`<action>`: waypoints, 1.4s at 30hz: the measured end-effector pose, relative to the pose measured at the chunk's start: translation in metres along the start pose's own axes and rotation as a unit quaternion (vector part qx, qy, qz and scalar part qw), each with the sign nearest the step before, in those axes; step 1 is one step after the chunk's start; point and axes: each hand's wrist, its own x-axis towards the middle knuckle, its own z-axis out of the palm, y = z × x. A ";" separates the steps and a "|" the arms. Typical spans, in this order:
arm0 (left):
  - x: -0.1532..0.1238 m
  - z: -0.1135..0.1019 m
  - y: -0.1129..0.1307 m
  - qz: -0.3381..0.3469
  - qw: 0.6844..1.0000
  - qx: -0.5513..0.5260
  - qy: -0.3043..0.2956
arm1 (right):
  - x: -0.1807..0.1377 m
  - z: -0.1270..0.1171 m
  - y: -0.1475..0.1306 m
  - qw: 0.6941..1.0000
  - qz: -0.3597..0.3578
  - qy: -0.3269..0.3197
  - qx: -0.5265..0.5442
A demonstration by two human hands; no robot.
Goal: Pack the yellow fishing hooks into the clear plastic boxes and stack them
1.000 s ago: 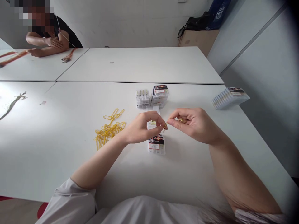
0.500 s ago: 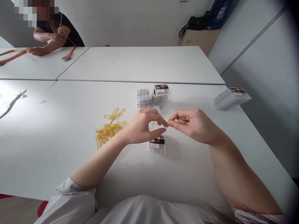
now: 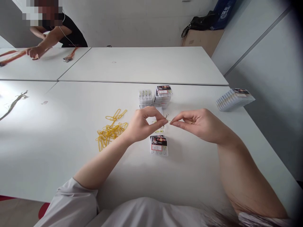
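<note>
My left hand (image 3: pixel 148 124) pinches a small fish hook (image 3: pixel 167 116) between thumb and forefinger, its bend showing above the fingertips. A short stretch of thin yellow line runs from it to my right hand (image 3: pixel 200 124), whose thumb and fingers are closed on the line. Below my hands lies a clear hook box (image 3: pixel 159 146) with a black and red label. An open box with yellow line in it is partly hidden behind my left hand. Left of that hand, looped yellow lines (image 3: pixel 111 132) lie in a heap.
Two stacks of clear boxes, one on the left (image 3: pixel 145 98) and one on the right (image 3: pixel 163 96), stand beyond my hands. Another box stack (image 3: pixel 234 100) leans near the right table edge. A person (image 3: pixel 71 34) handles orange strands (image 3: pixel 16 56) across the table. Greenish strands (image 3: pixel 14 104) lie far left.
My left fingers have closed into a pinch, and the hook now shows above them with line stretched between the hands. Across the table, the person's arm has reached out over the orange strands.
</note>
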 end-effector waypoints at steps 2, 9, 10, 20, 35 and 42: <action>0.000 -0.003 0.000 0.000 1.000 -0.008 0.015 | -0.001 -0.003 -0.001 1.000 -0.001 -0.001 0.005; 0.002 -0.020 -0.002 0.005 0.996 -0.004 0.090 | 0.004 -0.009 0.004 0.999 0.044 -0.027 0.003; 0.002 -0.024 -0.001 0.002 0.995 -0.001 0.104 | 0.005 -0.011 0.006 0.998 0.048 -0.027 -0.009; 0.001 -0.049 0.007 0.029 0.973 0.056 0.221 | 0.007 -0.027 0.019 0.991 0.108 -0.041 -0.068; 0.007 -0.060 -0.005 -0.011 0.972 0.006 0.233 | -0.001 -0.033 0.018 0.993 -0.013 0.090 0.082; 0.011 -0.058 -0.015 -0.103 0.981 0.009 0.162 | -0.012 -0.033 0.007 0.963 -0.191 0.100 0.159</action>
